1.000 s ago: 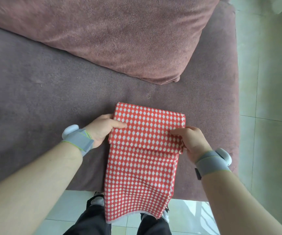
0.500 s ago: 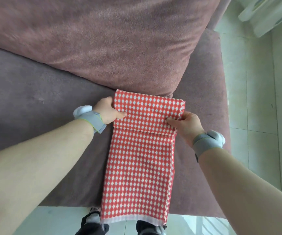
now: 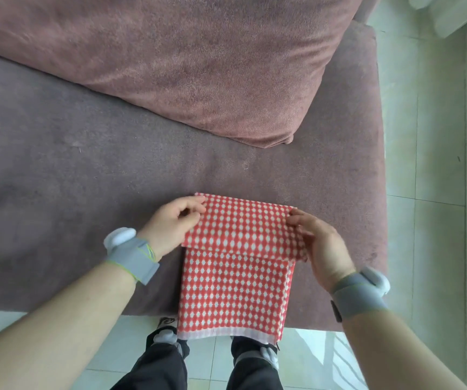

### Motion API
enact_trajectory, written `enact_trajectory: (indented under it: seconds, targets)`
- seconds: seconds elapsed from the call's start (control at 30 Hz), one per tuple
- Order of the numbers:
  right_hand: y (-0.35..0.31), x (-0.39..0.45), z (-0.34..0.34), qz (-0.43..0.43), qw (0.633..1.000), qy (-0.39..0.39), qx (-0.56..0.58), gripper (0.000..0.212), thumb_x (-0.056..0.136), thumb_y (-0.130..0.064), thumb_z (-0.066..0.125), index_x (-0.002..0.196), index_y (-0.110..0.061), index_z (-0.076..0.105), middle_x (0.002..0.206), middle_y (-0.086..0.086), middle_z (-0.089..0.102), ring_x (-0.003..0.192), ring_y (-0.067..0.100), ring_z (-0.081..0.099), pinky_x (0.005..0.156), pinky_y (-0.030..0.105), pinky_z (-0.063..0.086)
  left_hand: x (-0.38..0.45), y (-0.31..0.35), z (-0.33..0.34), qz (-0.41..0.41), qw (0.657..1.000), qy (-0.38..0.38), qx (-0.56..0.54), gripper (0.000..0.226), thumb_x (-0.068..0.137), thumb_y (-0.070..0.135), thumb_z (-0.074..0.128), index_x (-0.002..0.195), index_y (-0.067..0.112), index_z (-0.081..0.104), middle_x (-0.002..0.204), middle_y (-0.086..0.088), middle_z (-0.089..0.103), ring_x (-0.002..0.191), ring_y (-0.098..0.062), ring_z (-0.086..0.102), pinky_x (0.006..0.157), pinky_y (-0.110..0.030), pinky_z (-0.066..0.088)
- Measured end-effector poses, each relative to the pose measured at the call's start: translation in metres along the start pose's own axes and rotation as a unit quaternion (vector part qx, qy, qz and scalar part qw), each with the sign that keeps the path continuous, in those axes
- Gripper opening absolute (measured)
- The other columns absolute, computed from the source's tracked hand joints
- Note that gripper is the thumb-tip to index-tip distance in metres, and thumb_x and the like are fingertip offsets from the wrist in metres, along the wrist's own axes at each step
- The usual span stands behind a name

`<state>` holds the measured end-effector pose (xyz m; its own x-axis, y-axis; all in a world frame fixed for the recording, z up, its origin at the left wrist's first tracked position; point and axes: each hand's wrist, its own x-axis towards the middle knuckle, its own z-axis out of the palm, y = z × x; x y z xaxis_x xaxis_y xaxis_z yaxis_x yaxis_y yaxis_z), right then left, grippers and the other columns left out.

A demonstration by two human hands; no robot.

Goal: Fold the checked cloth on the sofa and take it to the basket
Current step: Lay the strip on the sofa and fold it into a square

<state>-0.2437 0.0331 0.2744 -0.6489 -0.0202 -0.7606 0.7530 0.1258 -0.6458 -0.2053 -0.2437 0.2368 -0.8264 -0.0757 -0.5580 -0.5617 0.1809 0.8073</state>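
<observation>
**Checked cloth half-folded at the sofa's front edge**

A mauve sofa seat fills most of the view, with a pinker back cushion lying across its far side and pale floor tiles to the right. No container shows, and no writing can be read.

The left hand, a grey wrist strap behind it, pinches the left end of the cloth's upper fold between thumb and fingertips. The red-and-white checked cloth lies between the two hands on the front part of the seat; its far part is doubled back over itself into a band, and its near end hangs over the seat edge above the person's shoes. The right hand, also strapped at the wrist, grips the band's right end, fingers curled round the edge.
</observation>
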Motion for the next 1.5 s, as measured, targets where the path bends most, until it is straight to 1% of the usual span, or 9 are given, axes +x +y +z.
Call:
enact_trajectory:
  seconds: [0.17, 0.27, 0.47, 0.77, 0.9, 1.07, 1.2, 1.3, 1.5]
  targets:
    - [0.033, -0.013, 0.021, -0.165, 0.866, 0.079, -0.466, 0.042, 0.090, -0.035, 0.055, 0.130, -0.023, 0.055, 0.150, -0.007, 0.040, 0.136, 0.022, 0.034, 0.112, 0.048, 0.026, -0.012, -0.015, 0.016, 0.101, 0.934, 0.082, 0.332, 0.018, 0.084, 0.016, 0.059, 0.093, 0.031, 0.064, 0.132, 0.020, 0.054, 0.114, -0.019, 0.049, 0.094, -0.037, 0.034]
    - [0.046, -0.016, 0.039, -0.212, 0.793, 0.130, -0.556, 0.052, 0.092, -0.047, 0.038, 0.141, -0.030, 0.039, 0.161, 0.002, 0.022, 0.146, 0.029, 0.016, 0.116, 0.050, 0.011, -0.008, -0.011, 0.039, 0.142, 0.876, 0.173, 0.428, 0.029, 0.083, 0.038, 0.050, 0.112, 0.034, 0.055, 0.141, 0.012, 0.046, 0.123, -0.025, 0.039, 0.092, -0.042, 0.026]
    - [0.084, 0.016, 0.060, -0.163, 0.758, 0.051, -0.629, 0.059, 0.093, -0.058, 0.000, 0.135, -0.046, -0.039, 0.149, -0.006, -0.044, 0.134, 0.020, -0.046, 0.112, 0.044, -0.026, 0.017, -0.064, 0.073, 0.085, 0.841, 0.102, 0.525, 0.074, 0.087, 0.056, 0.034, 0.147, 0.015, 0.021, 0.158, -0.007, 0.017, 0.144, -0.030, 0.014, 0.109, -0.056, 0.024]
    - [0.091, 0.031, 0.052, -0.179, 0.787, 0.016, -0.590, 0.067, 0.094, -0.059, 0.017, 0.145, -0.045, -0.024, 0.150, -0.007, -0.042, 0.135, 0.017, -0.044, 0.116, 0.045, -0.018, 0.016, -0.053, 0.074, 0.076, 0.902, 0.124, 0.407, 0.084, 0.085, 0.056, 0.048, 0.149, 0.009, 0.020, 0.157, -0.018, 0.012, 0.144, -0.034, 0.011, 0.116, -0.047, 0.013]
    - [0.061, 0.002, 0.037, -0.233, 0.884, 0.142, -0.381, 0.075, 0.082, -0.038, 0.065, 0.146, -0.017, 0.031, 0.155, 0.015, 0.023, 0.143, 0.030, 0.022, 0.115, 0.043, 0.019, 0.000, -0.025, 0.053, -0.012, 0.973, 0.182, 0.138, 0.096, 0.074, 0.035, 0.074, 0.148, 0.008, 0.019, 0.146, -0.011, 0.032, 0.132, -0.024, 0.036, 0.109, -0.030, 0.025]
    - [0.025, 0.009, 0.024, 0.076, 0.981, 0.139, -0.109, 0.063, 0.070, -0.032, 0.074, 0.127, -0.015, 0.052, 0.113, 0.002, 0.068, 0.094, 0.021, 0.069, 0.083, 0.043, 0.058, 0.007, -0.008, 0.022, -0.191, 0.978, 0.080, -0.004, 0.046, 0.057, 0.031, 0.067, 0.101, 0.018, 0.069, 0.097, 0.003, 0.073, 0.090, -0.019, 0.068, 0.083, -0.033, 0.052]
    - [0.007, 0.020, 0.020, 0.151, 0.985, 0.080, -0.023, 0.029, 0.078, -0.007, 0.066, 0.107, -0.006, 0.063, 0.097, 0.012, 0.074, 0.085, 0.030, 0.071, 0.073, 0.044, 0.059, 0.022, -0.001, -0.001, -0.240, 0.970, -0.027, 0.006, 0.016, 0.068, 0.008, 0.069, 0.082, 0.015, 0.069, 0.083, 0.001, 0.073, 0.077, -0.015, 0.064, 0.063, -0.027, 0.041]
    - [-0.001, 0.021, 0.013, 0.150, 0.986, 0.058, -0.047, 0.029, 0.079, 0.004, 0.065, 0.107, 0.000, 0.063, 0.100, 0.013, 0.072, 0.089, 0.029, 0.068, 0.072, 0.039, 0.055, 0.029, 0.001, -0.012, -0.209, 0.974, -0.064, 0.058, 0.028, 0.063, 0.001, 0.078, 0.086, 0.015, 0.070, 0.091, -0.001, 0.075, 0.082, -0.011, 0.069, 0.080, -0.032, 0.052]
    - [-0.056, 0.047, 0.005, -0.040, 0.987, 0.087, -0.130, 0.043, 0.072, 0.003, 0.074, 0.108, -0.019, 0.065, 0.092, -0.011, 0.068, 0.084, 0.007, 0.064, 0.074, 0.028, 0.051, 0.080, 0.048, -0.017, -0.075, 0.988, 0.012, 0.131, 0.051, 0.060, 0.009, 0.083, 0.107, 0.015, 0.063, 0.103, 0.000, 0.071, 0.094, -0.018, 0.066, 0.090, -0.038, 0.053]
